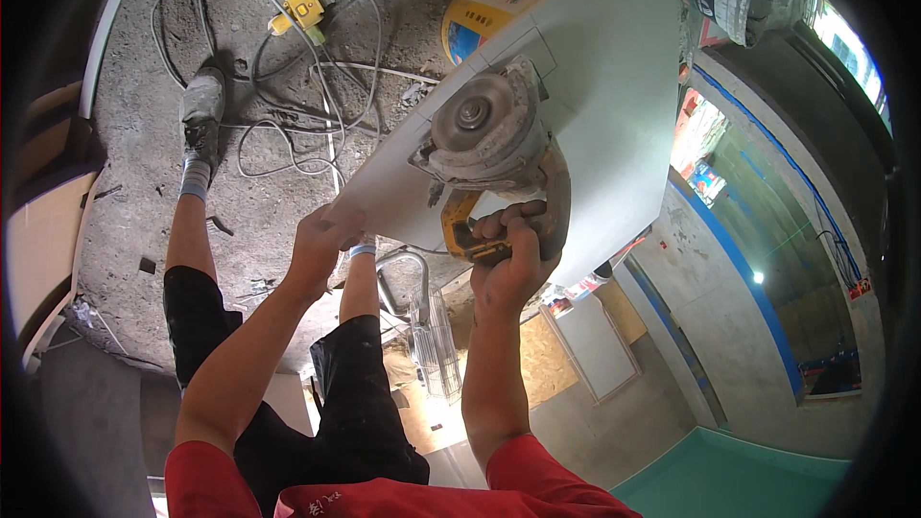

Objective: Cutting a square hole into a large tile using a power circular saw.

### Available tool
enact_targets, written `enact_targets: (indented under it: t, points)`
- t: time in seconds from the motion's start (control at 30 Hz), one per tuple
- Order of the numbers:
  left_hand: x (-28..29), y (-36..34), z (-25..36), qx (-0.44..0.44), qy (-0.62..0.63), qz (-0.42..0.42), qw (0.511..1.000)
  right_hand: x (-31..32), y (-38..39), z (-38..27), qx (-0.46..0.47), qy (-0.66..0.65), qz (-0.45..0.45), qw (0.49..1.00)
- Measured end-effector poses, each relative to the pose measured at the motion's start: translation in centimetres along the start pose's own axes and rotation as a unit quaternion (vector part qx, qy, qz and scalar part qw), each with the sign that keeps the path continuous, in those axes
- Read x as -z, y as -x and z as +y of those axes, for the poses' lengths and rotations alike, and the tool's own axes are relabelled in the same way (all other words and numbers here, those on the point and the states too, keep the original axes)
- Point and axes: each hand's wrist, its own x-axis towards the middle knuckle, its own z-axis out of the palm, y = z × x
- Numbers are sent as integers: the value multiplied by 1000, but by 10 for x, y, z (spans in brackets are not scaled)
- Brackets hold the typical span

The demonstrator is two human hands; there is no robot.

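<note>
Here the right hand [513, 254] clamps its fingers on the grinder [489, 139] atop the tile [604, 86], whose near-left corner the left hand [321, 245] pinches

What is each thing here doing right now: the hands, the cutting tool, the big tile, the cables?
Right hand: closed around the saw's handle.
Left hand: gripping the tile's near edge.
Handheld disc saw: resting on the tile.
Pale tile: lying flat, raised off the floor.
Cables: loose, tangled on the concrete floor.

Pale grey tile [595, 86] — dusty grey, yellow-handled grinder [489, 139] — red sleeves [537, 480].
</note>
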Motion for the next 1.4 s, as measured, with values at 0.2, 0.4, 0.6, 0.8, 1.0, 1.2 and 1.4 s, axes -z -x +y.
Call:
enact_targets:
  t: [0.2, 0.4, 0.6, 0.8, 1.0, 1.2, 1.4]
  points:
    - [0, 1, 2, 5, 3, -4, 1000, 1, 0, 1, -6, 13, 9, 1000]
    - [0, 1, 1, 1, 9, -10, 1000, 0, 1, 2, -3, 11, 11, 1000]
    - [0, 0, 1, -1, 4, 2, 1000, -3, 4, 4, 4, -4, 13, 1000]
    - [2, 0, 2, 5, 2, -14, 1000, -1, 6, 2, 3, -9, 11, 1000]
    - [1, 0, 2, 9, 3, -4, 1000, -1, 5, 3, 1, -21, 9, 1000]
    - [0, 2, 4, 9, 7, -11, 1000, -4, 5, 5, 4, -9, 15, 1000]
    - [-1, 2, 4, 10, 15, -6, 1000, -7, 7, 6, 4, -7, 27, 1000]
